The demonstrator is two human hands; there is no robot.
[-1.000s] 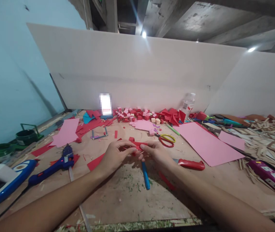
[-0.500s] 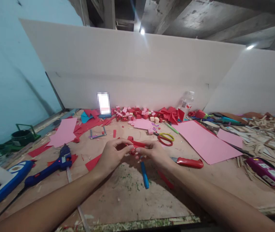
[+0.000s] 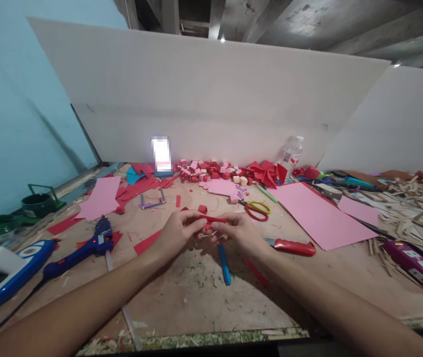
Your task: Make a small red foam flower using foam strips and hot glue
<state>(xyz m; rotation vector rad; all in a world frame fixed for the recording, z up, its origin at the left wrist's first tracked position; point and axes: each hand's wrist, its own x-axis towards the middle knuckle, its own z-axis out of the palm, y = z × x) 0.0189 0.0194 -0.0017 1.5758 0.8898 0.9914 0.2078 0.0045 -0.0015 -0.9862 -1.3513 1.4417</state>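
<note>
My left hand point(image 3: 183, 230) and my right hand point(image 3: 239, 231) meet over the middle of the table. Between them they pinch a narrow strip of red paper point(image 3: 212, 218), fingertips closed on both ends. Part of the strip is covered by my fingers. Just beyond it sits a small red paper cube point(image 3: 202, 209). Under my right hand lies a blue stick-like tool point(image 3: 225, 267), its far end hidden. To the right are a red-handled knife point(image 3: 293, 247) and scissors point(image 3: 258, 210) with yellow and red handles.
A blue glue gun point(image 3: 81, 254) and a power strip point(image 3: 14, 277) lie at the left. Small pink and red paper cubes point(image 3: 211, 171) are heaped at the back, near a plastic bottle point(image 3: 292, 156). Pink paper point(image 3: 323, 213) and wood strips point(image 3: 408, 213) cover the right.
The camera view has shifted slightly. My fingers have moved a little along the red strip, which now lies flatter between both hands. The small red cube shows more clearly beyond them.
</note>
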